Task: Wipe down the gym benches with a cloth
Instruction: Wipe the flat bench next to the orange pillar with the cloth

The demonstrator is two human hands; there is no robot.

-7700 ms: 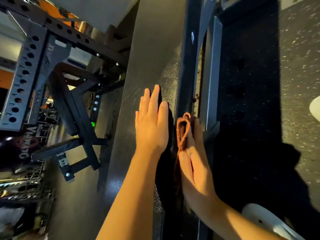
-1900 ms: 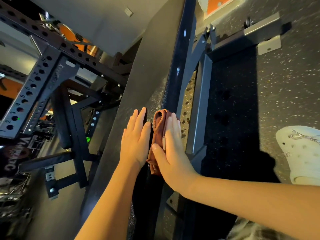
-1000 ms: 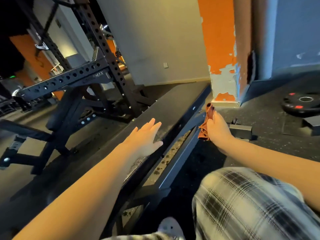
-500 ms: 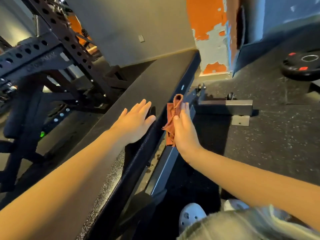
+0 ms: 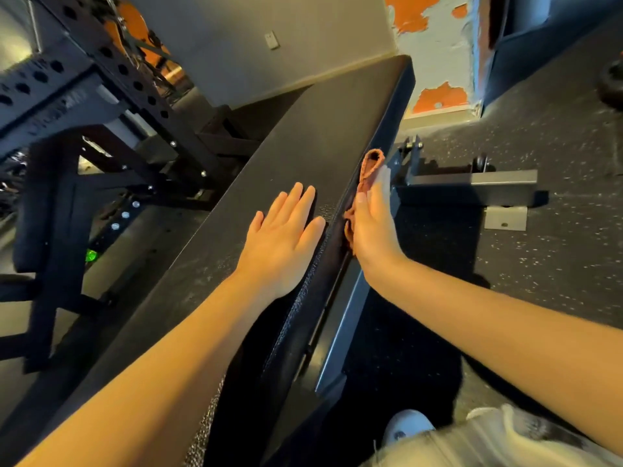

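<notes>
A long black padded bench [image 5: 323, 129] runs from the near left to the far middle of the head view. My left hand [image 5: 286, 237] lies flat on its top, fingers straight. Against the bench's right side edge my right hand [image 5: 374, 227] presses a rust-orange cloth [image 5: 369, 168] with straight fingers. Part of the cloth sticks out beyond my fingertips; the rest is hidden under my palm.
The bench's steel frame and foot bar [image 5: 472, 183] lie on the speckled rubber floor to the right. A black perforated rack [image 5: 101, 79] stands at the left. An orange and pale peeling pillar [image 5: 438, 62] rises beyond the bench. My white shoe [image 5: 408, 428] shows at the bottom.
My right hand with the cloth has slid back toward me along the bench's side edge since a second ago. My left hand stays flat on top.
</notes>
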